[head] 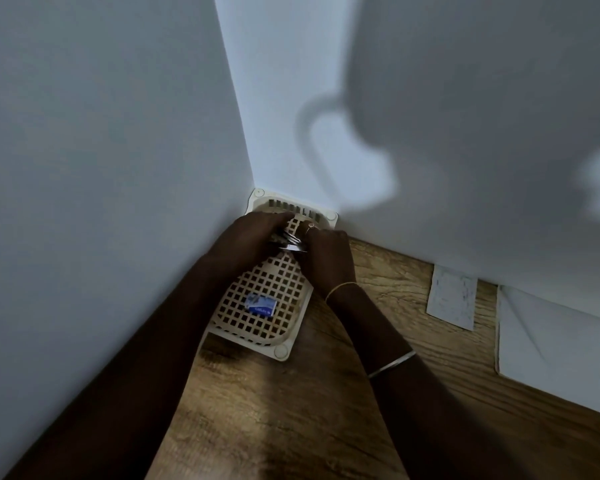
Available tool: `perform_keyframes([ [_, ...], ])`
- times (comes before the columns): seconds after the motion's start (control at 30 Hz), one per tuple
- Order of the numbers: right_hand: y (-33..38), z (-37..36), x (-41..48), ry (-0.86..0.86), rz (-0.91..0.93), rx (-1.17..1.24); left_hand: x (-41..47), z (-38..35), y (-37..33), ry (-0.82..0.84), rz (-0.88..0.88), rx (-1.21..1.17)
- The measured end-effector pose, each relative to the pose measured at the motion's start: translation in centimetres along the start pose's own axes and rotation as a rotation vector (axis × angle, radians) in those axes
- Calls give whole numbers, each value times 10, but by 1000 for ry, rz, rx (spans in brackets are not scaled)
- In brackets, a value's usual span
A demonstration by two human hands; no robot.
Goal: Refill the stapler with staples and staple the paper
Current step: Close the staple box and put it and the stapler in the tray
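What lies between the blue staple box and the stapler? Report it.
In the head view, only bare lattice floor of the basket separates the staple box from the stapler.

Right hand (328,252): a ring (311,225) was worn on one finger; a thin gold bracelet (340,289) and a silver bangle (392,364) were noted above it.

Dim, soft frame; large shadow on wall (465,98), edges bowed.

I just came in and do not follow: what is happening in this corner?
A person holds a metal stapler between the left hand and the right hand, over a cream perforated tray. A small blue staple box lies in the tray. Sheets of paper lie on the wooden table to the right, by the wall.
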State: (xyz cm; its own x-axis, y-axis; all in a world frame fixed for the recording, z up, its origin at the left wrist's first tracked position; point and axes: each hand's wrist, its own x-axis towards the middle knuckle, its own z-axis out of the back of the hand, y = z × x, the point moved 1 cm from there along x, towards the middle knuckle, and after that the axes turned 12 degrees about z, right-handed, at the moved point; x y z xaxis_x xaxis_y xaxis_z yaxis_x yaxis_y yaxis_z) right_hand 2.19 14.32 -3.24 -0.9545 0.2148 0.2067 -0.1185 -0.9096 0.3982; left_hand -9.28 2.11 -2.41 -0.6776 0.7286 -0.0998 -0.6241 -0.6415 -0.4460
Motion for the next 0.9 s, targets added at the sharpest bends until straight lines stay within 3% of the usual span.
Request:
perform_keyframes([
  [0.37,0,-12,-2,1,-35,-48,-7,-6,2,-114,-107,-22],
  [0.63,2,-10,-8,-7,-2,-77,-5,-7,11,22,24,-48],
  [0.8,19,7,-29,-76,41,-8,-42,12,0,-100,99,-135],
  [0.9,35,7,-55,-15,104,70,-76,7,6,-109,187,-77],
])
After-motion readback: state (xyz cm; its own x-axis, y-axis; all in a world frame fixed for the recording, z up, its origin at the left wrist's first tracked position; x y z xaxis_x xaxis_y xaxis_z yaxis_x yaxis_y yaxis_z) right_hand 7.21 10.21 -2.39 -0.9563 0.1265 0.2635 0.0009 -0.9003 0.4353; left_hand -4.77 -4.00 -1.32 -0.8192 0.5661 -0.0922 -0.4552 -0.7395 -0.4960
